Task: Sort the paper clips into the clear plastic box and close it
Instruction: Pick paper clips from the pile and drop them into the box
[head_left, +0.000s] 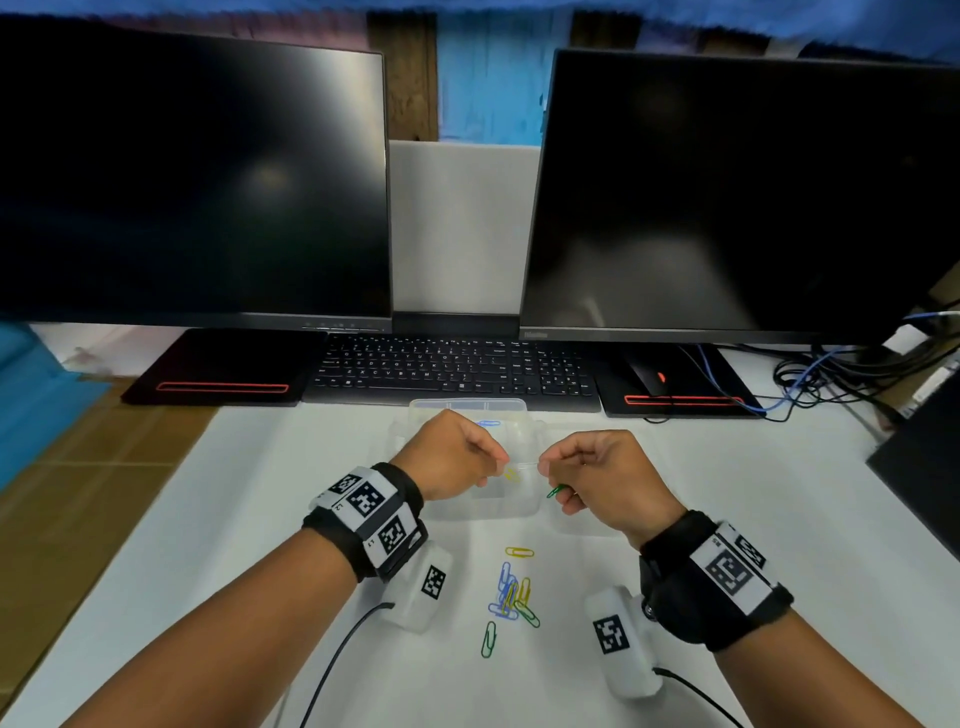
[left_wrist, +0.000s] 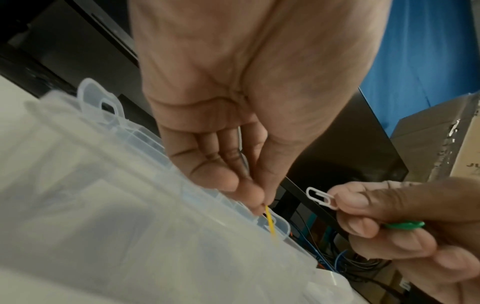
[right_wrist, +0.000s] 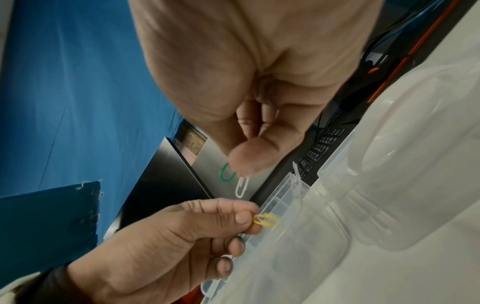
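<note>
The clear plastic box (head_left: 519, 512) lies open on the white table, its lid (head_left: 465, 404) folded back toward the keyboard; a blue clip (head_left: 488, 423) lies in a far compartment. Both hands hover over the box. My left hand (head_left: 457, 457) pinches a yellow paper clip (head_left: 511, 474) (left_wrist: 270, 223) (right_wrist: 267, 220) between thumb and forefinger. My right hand (head_left: 592, 473) pinches a white paper clip (left_wrist: 320, 198) (right_wrist: 242, 186) at its fingertips and holds a green paper clip (head_left: 557, 490) (left_wrist: 405, 224) (right_wrist: 226, 174) in its curled lower fingers. A loose pile of coloured clips (head_left: 511, 592) lies on the table nearer to me.
Behind the box stand a black keyboard (head_left: 457, 366), two dark monitors (head_left: 197, 171) with their bases, and a mouse (head_left: 655, 378). Cables (head_left: 831, 379) tangle at the far right. A dark object (head_left: 924, 478) sits at the table's right edge.
</note>
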